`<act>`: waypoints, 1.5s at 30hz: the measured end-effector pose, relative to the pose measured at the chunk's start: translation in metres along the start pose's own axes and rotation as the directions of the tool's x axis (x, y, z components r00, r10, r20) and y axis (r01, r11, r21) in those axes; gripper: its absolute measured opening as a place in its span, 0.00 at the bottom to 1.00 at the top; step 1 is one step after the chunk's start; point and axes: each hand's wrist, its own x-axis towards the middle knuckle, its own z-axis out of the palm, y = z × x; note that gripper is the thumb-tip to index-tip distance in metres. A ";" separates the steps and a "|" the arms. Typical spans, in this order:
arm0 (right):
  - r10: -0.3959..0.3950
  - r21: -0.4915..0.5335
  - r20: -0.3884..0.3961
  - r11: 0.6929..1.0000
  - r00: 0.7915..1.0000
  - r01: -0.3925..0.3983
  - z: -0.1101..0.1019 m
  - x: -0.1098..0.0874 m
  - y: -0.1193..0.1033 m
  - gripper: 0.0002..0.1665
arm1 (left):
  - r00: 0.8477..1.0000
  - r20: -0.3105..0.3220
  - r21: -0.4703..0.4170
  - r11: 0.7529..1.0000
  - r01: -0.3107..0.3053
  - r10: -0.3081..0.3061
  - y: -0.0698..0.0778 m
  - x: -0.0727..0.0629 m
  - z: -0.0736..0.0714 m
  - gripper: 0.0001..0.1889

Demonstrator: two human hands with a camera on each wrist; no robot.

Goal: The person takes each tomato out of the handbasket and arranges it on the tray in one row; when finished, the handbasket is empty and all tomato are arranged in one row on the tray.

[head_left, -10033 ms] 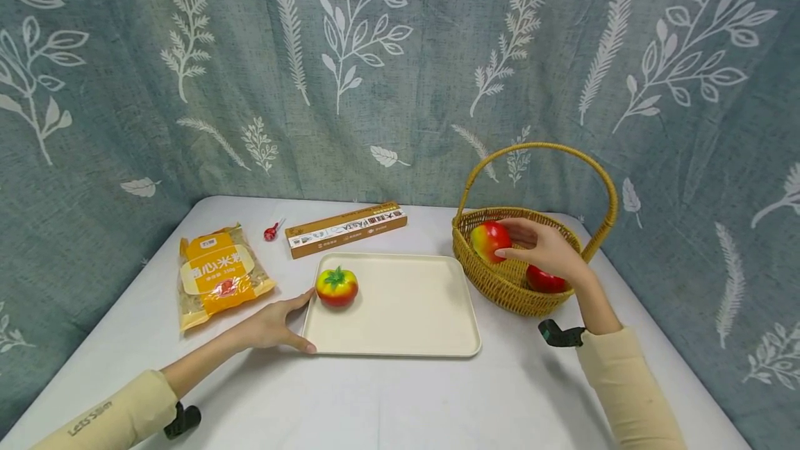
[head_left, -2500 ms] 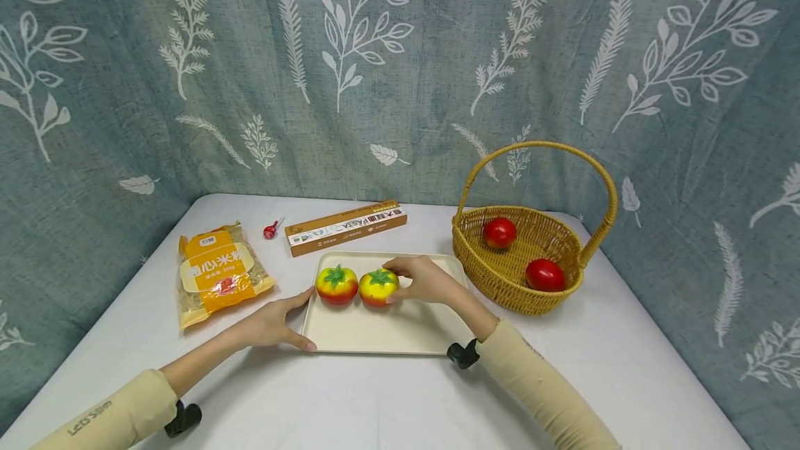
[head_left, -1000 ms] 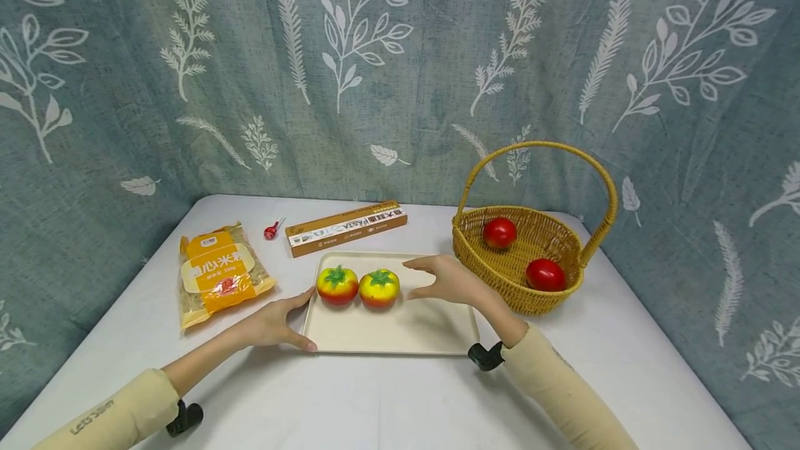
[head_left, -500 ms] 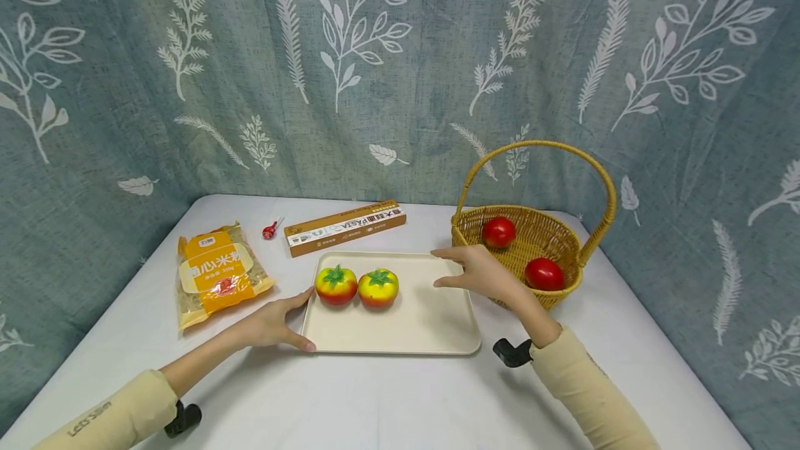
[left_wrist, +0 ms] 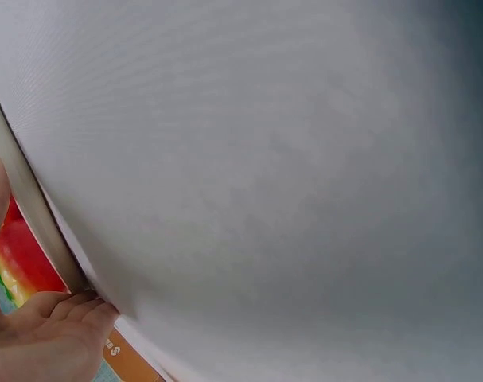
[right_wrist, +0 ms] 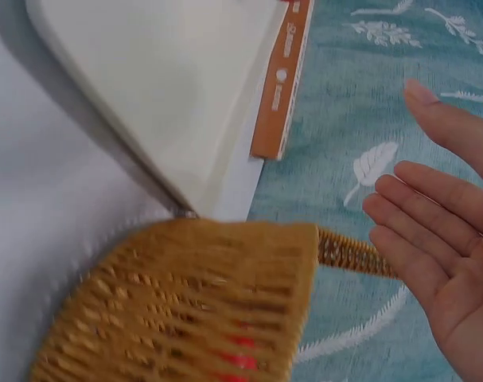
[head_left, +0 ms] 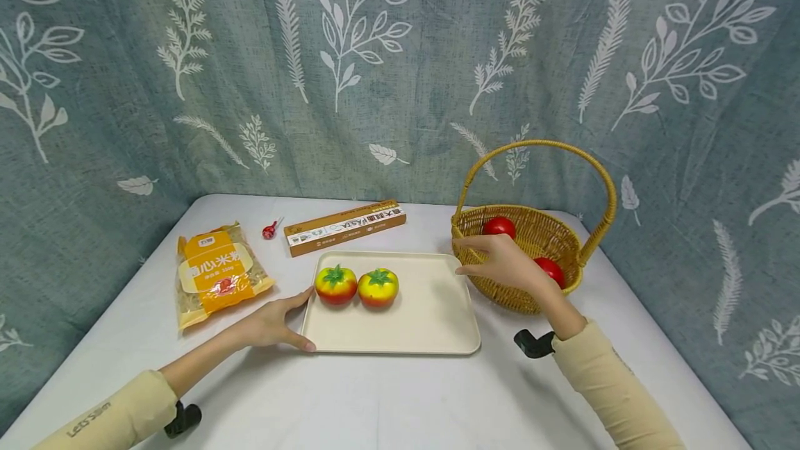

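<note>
A cream tray (head_left: 412, 332) bears two red-and-yellow toy tomatoes (head_left: 336, 286) with green leaf tops, side by side at its left. My left hand (head_left: 269, 325) touches the tray's left edge, thumb by the front corner and fingers farther back. In the left wrist view the fingers meet the tray's rim (left_wrist: 34, 208). My right hand (head_left: 509, 266) hovers at the left rim of a wicker basket (head_left: 519, 301), fingers apart from the thumb and holding nothing. Two red round fruits (head_left: 500, 226) lie in the basket, partly hidden by this hand.
The basket's tall handle (head_left: 542, 144) arches above it, close to the tray's right side. Behind the tray lies a brown pasta box (head_left: 346, 228). A red lollipop (head_left: 270, 231) and an orange-labelled bag (head_left: 221, 273) lie to the left. A patterned curtain (head_left: 400, 137) stands behind the table.
The right hand set the second tomato down beside the first, let go, and moved right from the tray to the basket. My left hand has stayed at the tray's edge.
</note>
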 end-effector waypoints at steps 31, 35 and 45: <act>0.173 -0.069 0.016 0.983 0.985 -0.171 -0.055 0.015 0.043 0.36 | 1.000 -0.009 0.015 1.000 -0.018 0.018 -0.002 0.001 0.000 0.58; 0.208 -0.052 0.034 0.977 0.978 -0.206 -0.057 0.020 0.051 0.37 | 1.000 -0.008 0.016 1.000 -0.018 0.018 -0.003 0.001 0.000 0.59; 0.243 -0.058 0.035 0.969 0.969 -0.241 -0.060 0.034 0.067 0.34 | 1.000 -0.004 0.015 1.000 -0.005 0.005 -0.001 0.001 0.001 0.59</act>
